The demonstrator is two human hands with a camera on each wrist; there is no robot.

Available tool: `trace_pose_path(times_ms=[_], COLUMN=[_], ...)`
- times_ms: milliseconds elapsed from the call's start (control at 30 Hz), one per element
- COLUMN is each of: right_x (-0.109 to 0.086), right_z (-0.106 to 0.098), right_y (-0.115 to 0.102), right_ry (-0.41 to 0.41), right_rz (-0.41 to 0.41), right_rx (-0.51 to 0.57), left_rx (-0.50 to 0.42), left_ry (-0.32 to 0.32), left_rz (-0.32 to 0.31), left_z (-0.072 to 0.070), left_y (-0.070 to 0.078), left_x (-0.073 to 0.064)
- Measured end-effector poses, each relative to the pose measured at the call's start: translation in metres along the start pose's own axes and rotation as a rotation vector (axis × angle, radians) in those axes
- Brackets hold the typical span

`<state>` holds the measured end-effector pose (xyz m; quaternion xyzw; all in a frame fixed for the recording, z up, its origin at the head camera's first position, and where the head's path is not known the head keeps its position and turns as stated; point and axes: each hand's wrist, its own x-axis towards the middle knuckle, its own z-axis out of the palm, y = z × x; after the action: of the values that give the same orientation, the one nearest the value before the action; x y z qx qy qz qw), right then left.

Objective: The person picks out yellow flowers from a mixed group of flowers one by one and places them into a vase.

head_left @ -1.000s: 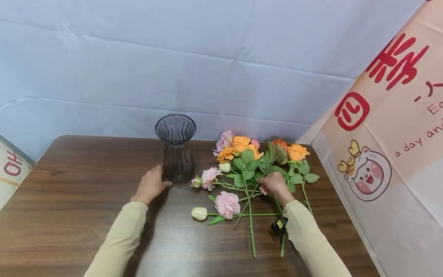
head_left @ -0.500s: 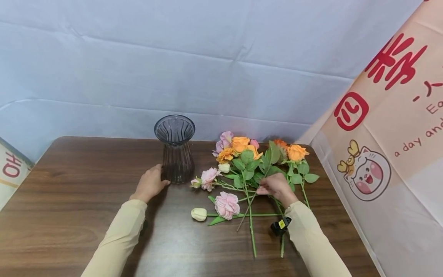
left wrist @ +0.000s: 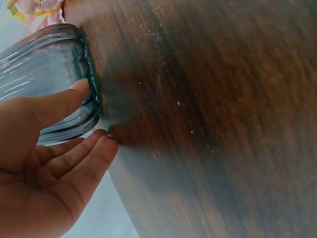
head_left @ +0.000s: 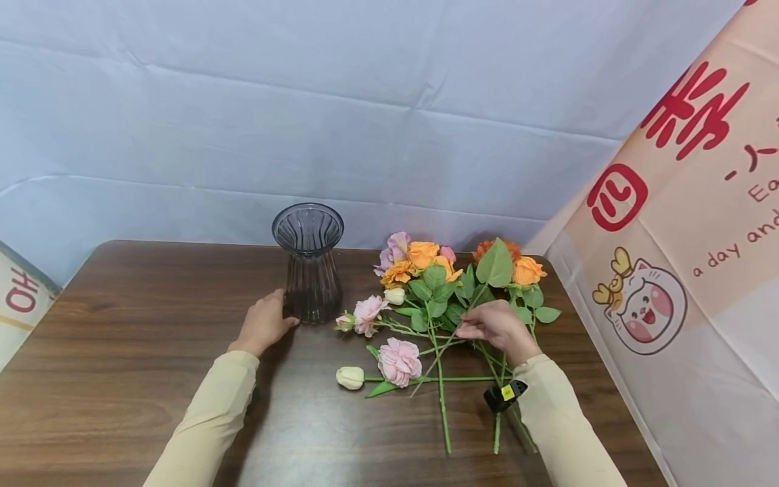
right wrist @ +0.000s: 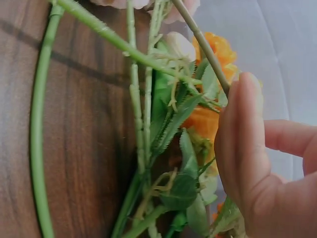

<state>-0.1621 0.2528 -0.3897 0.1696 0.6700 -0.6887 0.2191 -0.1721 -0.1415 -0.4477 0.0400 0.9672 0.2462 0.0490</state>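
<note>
My left hand (head_left: 264, 323) holds the base of a smoky grey ribbed glass vase (head_left: 313, 284), standing upright with its flared mouth up. In the left wrist view the thumb lies across the glass (left wrist: 44, 74) and the fingers extend along its side. At the flower pile, my right hand (head_left: 496, 328) pinches a thin brownish flower stem (right wrist: 203, 42) between thumb and fingertips. The stem slants down to the left; a large green leaf (head_left: 496, 264) rises just above the hand, overlapping a rust-orange bloom (head_left: 514, 249). Part of that stem is hidden by the fingers.
Left of the right hand lie orange roses (head_left: 422, 254), a purple flower (head_left: 398, 245), pink blooms (head_left: 399, 362) and a white tulip (head_left: 350, 377). Another orange rose (head_left: 528, 270) lies at the right. Stems cross on the wooden table (head_left: 152, 338); pale cloth (head_left: 243, 135) hangs behind.
My right hand has moved slightly to the right with the pinched stem, and the large leaf has lifted and turned broadside. My left hand stays at the vase.
</note>
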Motion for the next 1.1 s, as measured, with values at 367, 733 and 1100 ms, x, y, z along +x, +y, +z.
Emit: trace_pose_path(times_ms=[367, 733, 1100], right_x=[-0.011, -0.021, -0.024], right_z=[0.001, -0.001, -0.003], right_y=[-0.016, -0.032, -0.038], right_ry=[-0.079, -0.152, -0.209], right_rz=[-0.046, -0.074, -0.08], right_rx=[0.025, 0.135, 0.218], left_rx=[0.028, 0.048, 0.057], left_ry=[0.028, -0.007, -0.008], left_rz=[0.026, 0.011, 0.024], left_z=[0.0, -0.001, -0.003], left_y=[0.001, 0.002, 0.003], left_x=[-0.001, -0.001, -0.002])
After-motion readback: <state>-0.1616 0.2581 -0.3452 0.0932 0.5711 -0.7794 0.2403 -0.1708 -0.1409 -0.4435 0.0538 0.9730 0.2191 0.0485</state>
